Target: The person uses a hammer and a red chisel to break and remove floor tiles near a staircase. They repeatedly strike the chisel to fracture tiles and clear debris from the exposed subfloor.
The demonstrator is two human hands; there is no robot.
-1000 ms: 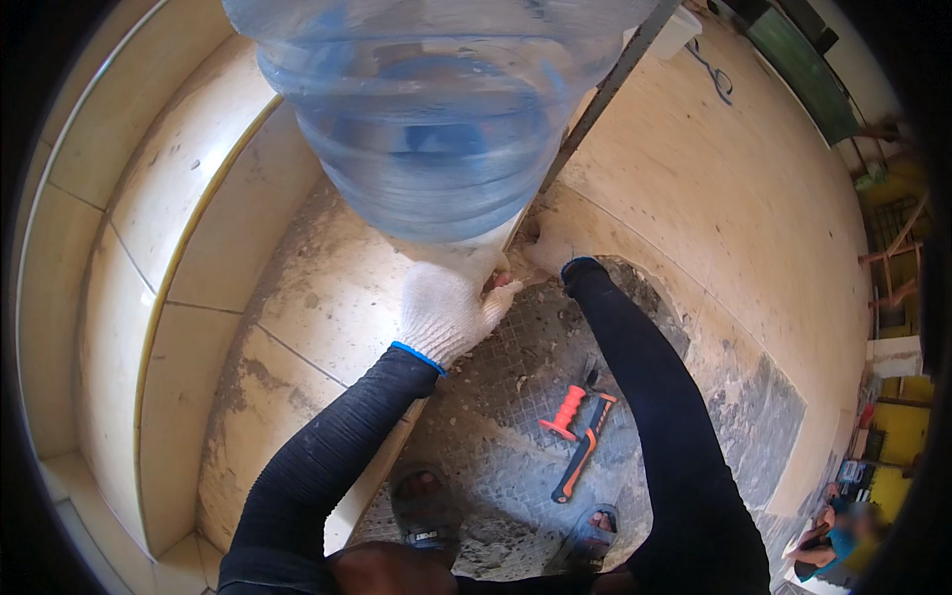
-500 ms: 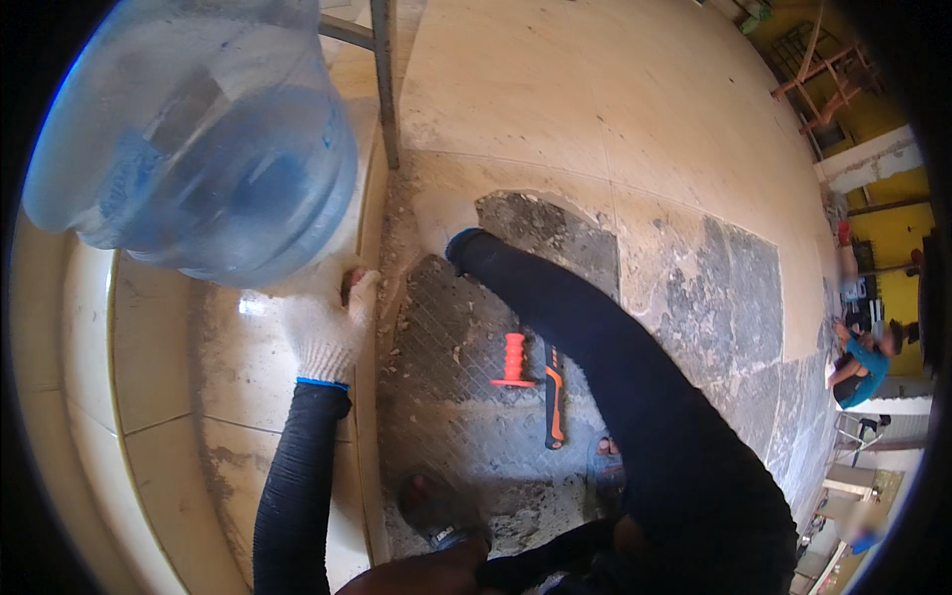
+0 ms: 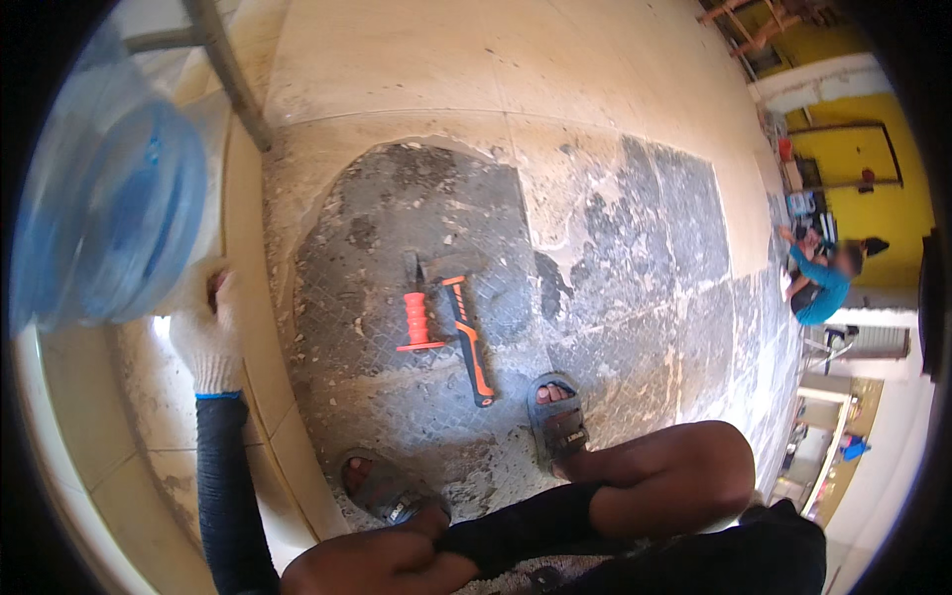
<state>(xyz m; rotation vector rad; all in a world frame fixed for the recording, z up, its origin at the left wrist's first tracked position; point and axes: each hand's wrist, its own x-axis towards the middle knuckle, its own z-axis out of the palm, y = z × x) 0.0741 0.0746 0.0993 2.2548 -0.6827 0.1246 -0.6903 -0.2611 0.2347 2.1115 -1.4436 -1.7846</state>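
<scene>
Head view: only one camera, so it all came off this.
Left hand (image 3: 206,332): white glove, black sleeve, at about 9 o'clock. Its fingers were curled shut around the neck of the jug, no spread at all.
Jug (image 3: 109,218): big clear-blue water bottle, up at 10 o'clock and blurred. It was tipped over with the neck pointing down into the glove, hanging over the pale tile (image 3: 149,436).
Right hand: honestly couldn't tell. The right sleeve (image 3: 535,521) ran along 6 o'clock past a bare knee, and whatever the hand was doing got lost down there.
Floor: a rough grey mortar patch (image 3: 416,228) sat dead centre, with cream tile around it and a grey bar (image 3: 233,79) slanting in at 11 o'clock.
Tools: an orange-grip chisel (image 3: 416,319) and a hammer (image 3: 468,342) lay side by side on the patch, just beside each other and well apart from both hands.
Feet: two sandals, one (image 3: 557,421) at 5 o'clock and one (image 3: 382,493) at 6, both on the patch.
Background: a person in teal (image 3: 818,283) sat way off at 3 o'clock, not involved.
Step, my read: handling the tipped jug one-handed off to the left side, tools parked.
Next move, my guess: that neck grip looked thin for something that bulky, so it'd want a second hand under the body before any swing or pour.
</scene>
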